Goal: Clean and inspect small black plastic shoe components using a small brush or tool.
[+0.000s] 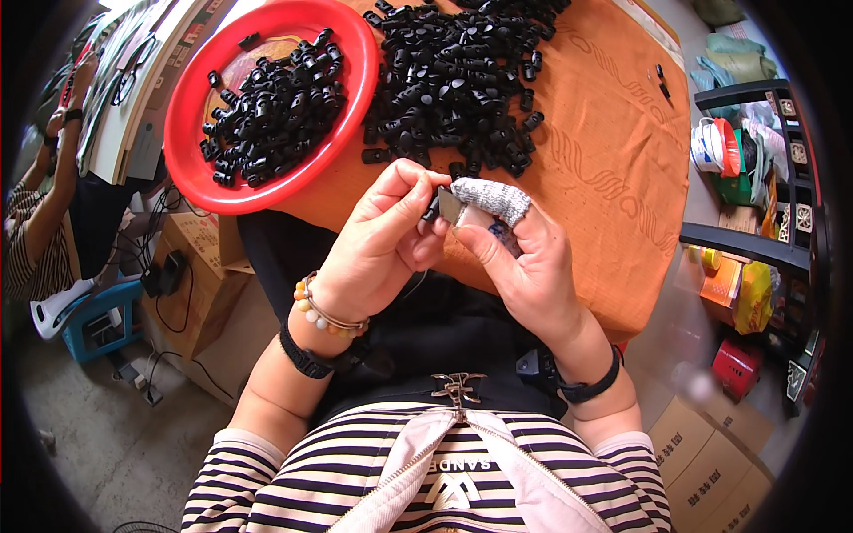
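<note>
My left hand [384, 220] pinches a small black plastic cord lock [432, 210] between thumb and fingers, above the near edge of the orange-covered table [604, 266]. Facing it, my right hand [538, 262] grips a flat metal blade [450, 205], its edge right against the cord lock. A grey knitted cover [494, 197] wraps the right index finger. Past my hands lies a heap of like black cord locks [444, 84] on the cloth. More of them [275, 115] fill part of a red basin [178, 147] at the far left.
Two thin dark pieces [662, 82] lie at the table's far right. A black shelf rack [746, 240] with bags and tape stands on the right, cardboard boxes [711, 462] below it. On the left are a wooden box [195, 275], cables, a blue stool [98, 320] and another person's arm [64, 169].
</note>
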`<state>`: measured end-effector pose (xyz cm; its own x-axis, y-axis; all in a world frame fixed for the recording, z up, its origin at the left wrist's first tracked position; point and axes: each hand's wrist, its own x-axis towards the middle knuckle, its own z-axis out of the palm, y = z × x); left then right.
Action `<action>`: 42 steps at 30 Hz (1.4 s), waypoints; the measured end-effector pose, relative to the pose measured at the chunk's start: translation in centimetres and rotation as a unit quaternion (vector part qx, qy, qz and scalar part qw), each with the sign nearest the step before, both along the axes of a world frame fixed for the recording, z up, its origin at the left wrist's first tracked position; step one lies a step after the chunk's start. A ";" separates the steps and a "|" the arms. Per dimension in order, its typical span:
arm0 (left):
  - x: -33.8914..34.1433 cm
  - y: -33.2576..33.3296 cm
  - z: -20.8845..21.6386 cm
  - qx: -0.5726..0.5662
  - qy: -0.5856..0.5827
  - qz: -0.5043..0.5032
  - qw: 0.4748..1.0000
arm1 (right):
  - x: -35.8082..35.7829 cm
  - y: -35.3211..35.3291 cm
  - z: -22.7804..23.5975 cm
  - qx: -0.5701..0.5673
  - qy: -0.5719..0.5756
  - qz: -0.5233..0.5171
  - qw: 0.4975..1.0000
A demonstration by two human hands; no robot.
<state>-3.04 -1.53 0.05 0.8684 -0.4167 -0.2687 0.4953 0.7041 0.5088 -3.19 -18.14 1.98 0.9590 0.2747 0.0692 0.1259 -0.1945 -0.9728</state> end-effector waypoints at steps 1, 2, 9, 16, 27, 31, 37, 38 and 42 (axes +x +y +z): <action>0.0 0.0 0.0 0.000 0.000 -0.001 1.000 | 0.1 -0.1 -0.1 0.005 -0.007 0.000 1.000; 0.0 0.0 0.1 -0.003 0.007 0.001 1.000 | 0.1 -0.1 -0.1 0.005 -0.007 -0.001 1.000; -0.1 -0.6 0.3 0.004 0.016 0.034 0.999 | -0.3 0.1 0.9 -0.003 0.035 -0.002 0.999; -0.1 -0.7 0.1 0.036 -0.004 0.045 0.998 | -0.3 0.2 0.6 -0.013 0.009 -0.004 1.000; -0.2 -0.7 0.0 0.052 -0.014 0.057 0.997 | -0.3 0.1 0.7 -0.030 0.014 0.006 0.999; -0.1 -0.6 0.0 0.048 -0.012 0.054 0.997 | -0.2 0.2 0.5 -0.029 0.003 0.009 1.000; -0.1 -0.6 0.1 0.051 0.001 0.058 0.997 | -0.1 0.2 0.4 -0.034 -0.007 0.006 0.999; -0.1 -0.5 -0.2 0.039 -0.002 0.048 0.998 | 0.0 0.1 0.1 -0.034 -0.007 0.005 0.999; -0.4 -0.9 -0.4 0.031 -0.002 0.021 0.999 | 0.3 -0.1 -0.9 -0.015 -0.063 -0.024 0.998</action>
